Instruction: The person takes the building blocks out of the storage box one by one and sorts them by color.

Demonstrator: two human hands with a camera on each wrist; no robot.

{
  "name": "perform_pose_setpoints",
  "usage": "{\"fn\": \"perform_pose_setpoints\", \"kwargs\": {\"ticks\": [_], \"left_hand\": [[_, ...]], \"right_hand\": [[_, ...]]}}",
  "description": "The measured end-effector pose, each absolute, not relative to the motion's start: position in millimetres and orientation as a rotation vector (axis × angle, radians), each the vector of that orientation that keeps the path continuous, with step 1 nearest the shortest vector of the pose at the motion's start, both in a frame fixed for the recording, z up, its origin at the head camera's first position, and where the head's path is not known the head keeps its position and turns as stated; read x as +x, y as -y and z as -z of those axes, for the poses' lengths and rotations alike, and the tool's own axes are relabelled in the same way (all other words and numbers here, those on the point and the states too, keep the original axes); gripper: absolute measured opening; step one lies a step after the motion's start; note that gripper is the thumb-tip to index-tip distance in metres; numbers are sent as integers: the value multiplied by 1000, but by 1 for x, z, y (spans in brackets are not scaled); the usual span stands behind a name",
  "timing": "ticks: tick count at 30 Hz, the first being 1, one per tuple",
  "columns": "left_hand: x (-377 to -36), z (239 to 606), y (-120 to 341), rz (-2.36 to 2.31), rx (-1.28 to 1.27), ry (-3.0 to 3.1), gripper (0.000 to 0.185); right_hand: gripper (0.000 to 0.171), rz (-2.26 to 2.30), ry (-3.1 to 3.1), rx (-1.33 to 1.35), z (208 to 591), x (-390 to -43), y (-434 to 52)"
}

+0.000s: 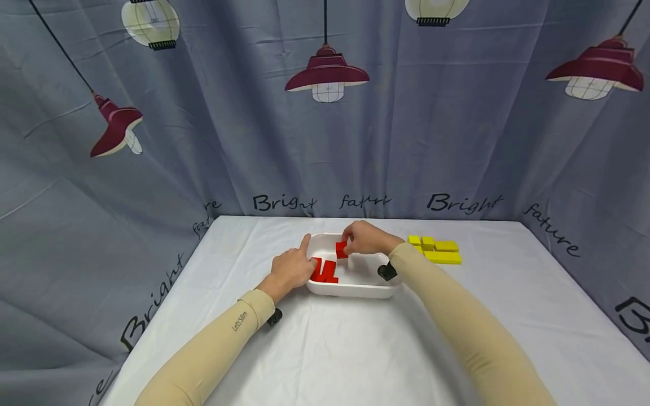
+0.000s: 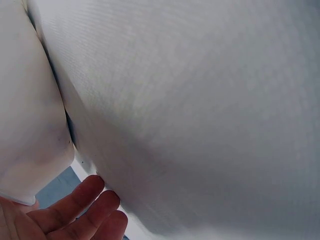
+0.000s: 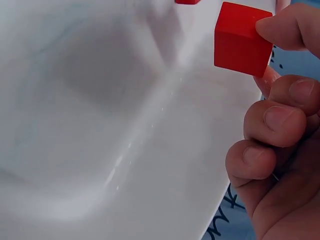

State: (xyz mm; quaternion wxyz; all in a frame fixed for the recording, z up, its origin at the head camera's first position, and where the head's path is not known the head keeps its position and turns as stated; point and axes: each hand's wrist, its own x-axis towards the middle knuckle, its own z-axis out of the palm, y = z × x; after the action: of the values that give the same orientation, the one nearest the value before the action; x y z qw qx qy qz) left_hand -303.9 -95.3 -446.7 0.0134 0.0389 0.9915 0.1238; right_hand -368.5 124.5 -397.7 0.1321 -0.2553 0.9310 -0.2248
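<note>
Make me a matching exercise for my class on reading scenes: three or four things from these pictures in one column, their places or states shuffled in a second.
Things
1. red cube
2. red blocks
3. yellow blocks
4. left hand

Places or states
A. on the cloth, right of the white tray
B. pinched by the right hand
C. at the tray's left rim
D. lying in the tray

Pairs: 1-B, 2-D, 3-A, 4-C

The left hand (image 1: pixel 290 269) covers part of the red blocks (image 1: pixel 325 271) under its fingers, so how many lie there isn't clear. In the left wrist view that hand is cut off at the bottom corner, only fingertips (image 2: pixel 85 207) show. The right hand (image 3: pixel 280 130) runs off the right edge, and its red cube (image 3: pixel 241 37) hides the fingers behind it.
</note>
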Motion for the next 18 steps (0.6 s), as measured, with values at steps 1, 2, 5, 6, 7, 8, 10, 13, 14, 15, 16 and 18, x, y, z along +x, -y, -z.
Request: {"fn": "perform_pose_setpoints", "kwargs": {"ticks": [1,2,5,6,7,8,10,13,14,15,16,18], "left_hand": [[-304,446,95,-385,124,-3089,70],[-304,446,95,-385,126,-3089,70],[-304,447,96,-392,132,-3089,70],[-304,447,96,-394,134,-3089,70],[-305,447,97,-395,138,-3091,70],[-305,447,97,-397,141,-3093,70],[-306,447,97,-403,145,-3094,70],[-307,447,97,-412,143,-3088,71],[-307,447,96,-412,141,-3086,71],[-307,448,96,-410,138,-3085,71],[-307,448,96,-406,134,-3084,71],[-306,448,96,-403,130,-3083,71]], "right_hand": [[14,655,-2698,-730,396,-368,-127],[15,663,-2689,-713,395,-367,-129],[18,674,-2682,-682,392,-365,-135],[18,673,-2685,-674,390,-364,-137],[19,677,-2688,-668,389,-363,-139],[21,680,-2690,-664,387,-363,-141],[22,682,-2698,-659,383,-362,-146],[24,687,-2710,-654,379,-361,-153],[24,685,-2716,-653,378,-360,-155],[24,677,-2725,-656,377,-359,-157],[24,673,-2730,-660,377,-359,-160],[24,669,-2745,-670,376,-356,-164]]}}
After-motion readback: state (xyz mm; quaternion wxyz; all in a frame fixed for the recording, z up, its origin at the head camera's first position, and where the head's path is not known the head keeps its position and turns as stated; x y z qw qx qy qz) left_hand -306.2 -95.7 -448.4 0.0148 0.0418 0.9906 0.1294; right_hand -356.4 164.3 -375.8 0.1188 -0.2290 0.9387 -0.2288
